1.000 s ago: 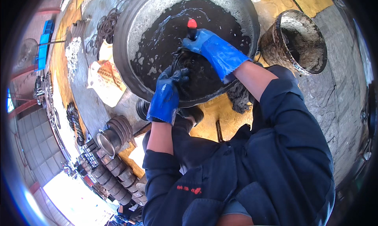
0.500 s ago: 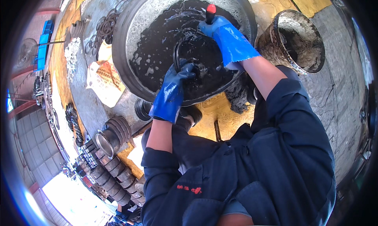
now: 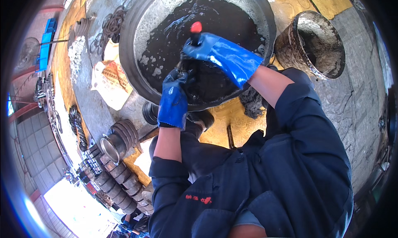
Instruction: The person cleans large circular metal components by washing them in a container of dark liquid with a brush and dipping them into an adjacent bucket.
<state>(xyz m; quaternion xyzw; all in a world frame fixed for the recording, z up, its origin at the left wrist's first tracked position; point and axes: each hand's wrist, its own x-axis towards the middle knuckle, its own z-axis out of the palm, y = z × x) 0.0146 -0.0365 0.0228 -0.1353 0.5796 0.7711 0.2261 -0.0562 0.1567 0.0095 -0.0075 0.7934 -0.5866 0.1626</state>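
Note:
A wide round basin (image 3: 127,57) of dark liquid (image 3: 228,24) with pale foam along its inner wall lies before me. My right hand (image 3: 203,47), in a blue rubber glove, is closed around a black handle with a red end (image 3: 196,27); the tool's working part is hidden below. Close beneath it, my left hand (image 3: 175,91), gloved alike, grips a dark metal ring (image 3: 180,65) over the near left part of the liquid. Hands and dark liquid cover most of the ring. The tool's lower end appears to meet it.
A crusted bucket (image 3: 297,45) lies tilted right of the basin. To the left are a torn paper sack (image 3: 111,82) and a heap of dark rings (image 3: 112,26). Nearer stand a stack of metal rings (image 3: 124,134) and rows of metal cylinders (image 3: 118,184). A dark rag (image 3: 251,102) lies by my knee.
My right hand has come left and down with the red-ended tool, up against the left hand. The left hand has shifted slightly left, and its ring now shows less.

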